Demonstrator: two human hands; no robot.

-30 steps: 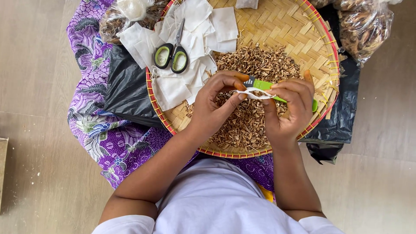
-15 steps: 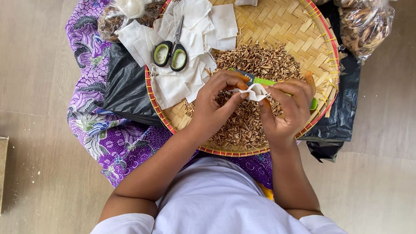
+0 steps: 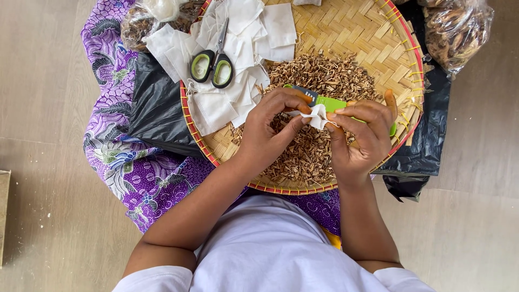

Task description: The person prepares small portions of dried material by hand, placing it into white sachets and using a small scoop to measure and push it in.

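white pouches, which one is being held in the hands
The small crumpled white pouch pinched between the left hand and right hand, above the dried bits. The other pouches lie flat in a pile under the scissors.

green tool (image 3: pixel 331 102) mostly hidden, tray (image 3: pixel 346 32) top cut off

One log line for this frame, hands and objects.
left hand: pinching white pouch | right hand: pouch plus green tool | woven tray: dried bits, scissors
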